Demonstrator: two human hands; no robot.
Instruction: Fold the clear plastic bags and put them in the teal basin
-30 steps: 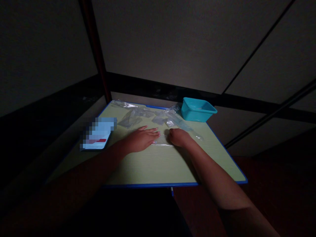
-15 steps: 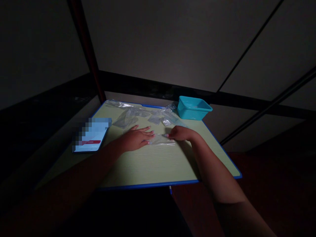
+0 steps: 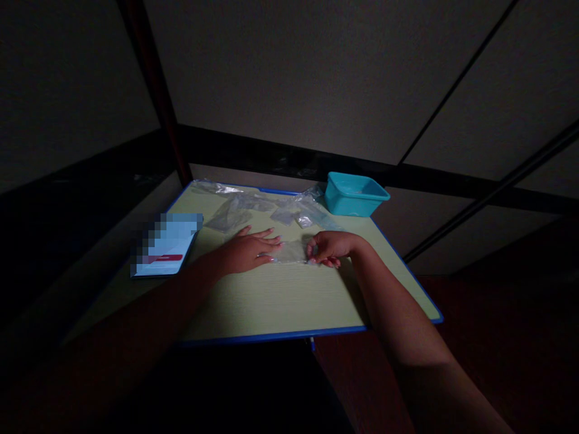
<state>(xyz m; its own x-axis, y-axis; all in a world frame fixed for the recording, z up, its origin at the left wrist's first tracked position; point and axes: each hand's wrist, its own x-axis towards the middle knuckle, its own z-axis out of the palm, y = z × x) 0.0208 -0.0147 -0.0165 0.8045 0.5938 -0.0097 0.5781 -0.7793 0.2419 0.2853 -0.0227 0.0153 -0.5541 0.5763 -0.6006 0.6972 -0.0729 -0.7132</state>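
A clear plastic bag (image 3: pixel 292 252) lies flat on the tabletop between my hands. My left hand (image 3: pixel 248 250) rests palm down with its fingers spread, the fingertips touching the bag's left end. At the right end, my right hand (image 3: pixel 330 247) has its thumb and index finger pinched together on the bag's near corner. More clear plastic bags (image 3: pixel 230 217) lie loosely behind my hands, some crumpled and overlapping. A small shiny folded piece of plastic (image 3: pixel 304 220) is just beyond the bag.
The pale green table (image 3: pixel 271 307) has a blue rim. A turquoise plastic basket (image 3: pixel 353 199) stands at its back right corner. A phone or tablet (image 3: pixel 167 250) with a lit, partly blurred screen lies at the left. Panelled walls (image 3: pixel 289 78) rise behind; the room is dark.
My right hand has turned and shifted slightly towards the near edge of the bag, now pinching its near right corner. My left hand has stayed in place.
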